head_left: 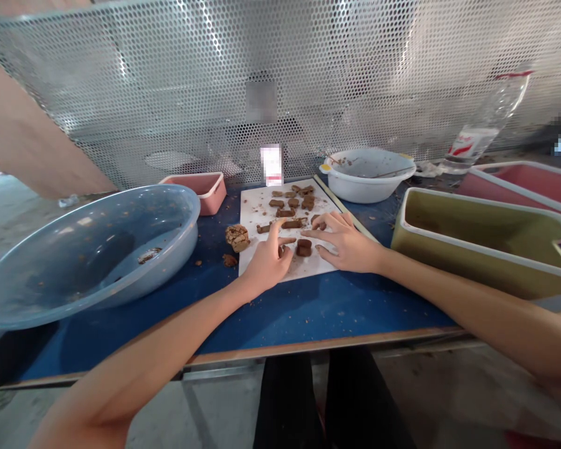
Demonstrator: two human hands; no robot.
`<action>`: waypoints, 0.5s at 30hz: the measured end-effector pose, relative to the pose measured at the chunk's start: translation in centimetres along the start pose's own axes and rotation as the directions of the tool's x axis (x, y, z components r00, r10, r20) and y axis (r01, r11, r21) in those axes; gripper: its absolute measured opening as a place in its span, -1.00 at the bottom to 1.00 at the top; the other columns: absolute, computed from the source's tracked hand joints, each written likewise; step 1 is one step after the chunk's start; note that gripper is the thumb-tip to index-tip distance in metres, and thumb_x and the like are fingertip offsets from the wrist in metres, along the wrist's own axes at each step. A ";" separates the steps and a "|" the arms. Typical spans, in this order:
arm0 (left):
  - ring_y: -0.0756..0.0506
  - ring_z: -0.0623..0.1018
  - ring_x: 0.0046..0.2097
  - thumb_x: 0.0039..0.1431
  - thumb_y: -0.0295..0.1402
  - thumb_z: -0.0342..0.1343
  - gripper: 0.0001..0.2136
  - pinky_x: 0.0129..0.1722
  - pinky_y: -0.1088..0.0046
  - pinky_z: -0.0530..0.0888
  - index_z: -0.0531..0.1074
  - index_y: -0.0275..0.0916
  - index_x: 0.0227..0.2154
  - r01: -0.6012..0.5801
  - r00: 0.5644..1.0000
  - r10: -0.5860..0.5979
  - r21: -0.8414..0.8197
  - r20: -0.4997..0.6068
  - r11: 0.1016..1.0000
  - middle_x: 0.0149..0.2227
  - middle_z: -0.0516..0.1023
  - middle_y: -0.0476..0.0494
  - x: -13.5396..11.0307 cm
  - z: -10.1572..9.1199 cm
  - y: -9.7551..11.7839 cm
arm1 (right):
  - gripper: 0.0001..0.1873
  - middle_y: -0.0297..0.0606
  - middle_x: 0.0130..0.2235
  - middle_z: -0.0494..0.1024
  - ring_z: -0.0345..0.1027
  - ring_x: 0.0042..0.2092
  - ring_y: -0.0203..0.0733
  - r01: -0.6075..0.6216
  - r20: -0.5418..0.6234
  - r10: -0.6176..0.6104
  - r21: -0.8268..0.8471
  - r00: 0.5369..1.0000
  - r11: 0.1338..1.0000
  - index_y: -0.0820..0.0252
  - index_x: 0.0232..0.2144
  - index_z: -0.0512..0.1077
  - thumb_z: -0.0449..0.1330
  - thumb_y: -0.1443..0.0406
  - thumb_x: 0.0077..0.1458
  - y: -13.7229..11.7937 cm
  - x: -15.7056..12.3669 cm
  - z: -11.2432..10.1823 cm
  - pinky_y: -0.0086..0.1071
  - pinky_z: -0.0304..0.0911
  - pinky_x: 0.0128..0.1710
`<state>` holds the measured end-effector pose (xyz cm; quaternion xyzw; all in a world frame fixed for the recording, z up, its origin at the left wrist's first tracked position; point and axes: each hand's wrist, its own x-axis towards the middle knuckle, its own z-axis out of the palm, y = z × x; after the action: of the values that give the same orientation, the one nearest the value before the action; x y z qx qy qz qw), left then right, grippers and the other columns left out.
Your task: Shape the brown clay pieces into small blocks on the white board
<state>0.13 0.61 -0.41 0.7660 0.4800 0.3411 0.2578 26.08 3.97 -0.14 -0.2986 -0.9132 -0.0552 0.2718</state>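
A white board (287,270) lies on the blue table, carrying several brown clay-like pieces. A small dark brown block (303,247) sits near the board's front, between my two hands and apart from both. My left hand (268,259) is over the board's left side, fingers apart, nothing seen in its grasp. Spread out on the right, my right hand (348,244) has a brown lump (316,221) beside its upper fingers; whether they touch it I cannot tell. Just beyond my left fingertips are long brown strips (292,223). Smaller pieces (293,202) form rows behind them.
A cracked brown lump (237,238) lies left of the board. Around stand a large blue basin (187,218), a pink box (214,196), a white basin (362,190), a green bin (458,249), a red bin (509,181) and a plastic bottle (484,131). Perforated metal (168,93) rises behind.
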 end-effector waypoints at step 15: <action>-0.06 0.57 -0.44 0.37 -0.40 0.06 -0.31 -0.32 0.31 0.52 0.02 -0.14 0.51 0.015 1.000 -0.015 0.018 -0.009 1.000 0.14 0.69 -0.35 0.0 -0.1 0.3 | -0.71 -0.09 0.09 0.49 0.34 0.11 0.11 0.039 0.001 -0.039 -0.052 0.999 0.998 0.01 0.01 0.65 0.14 0.19 0.44 -0.3 0.1 -0.8 0.01 0.14 0.05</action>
<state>0.24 0.51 -0.11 0.7631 0.4901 0.3382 0.2514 26.22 3.59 0.57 -0.2875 -0.9172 -0.0842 0.2628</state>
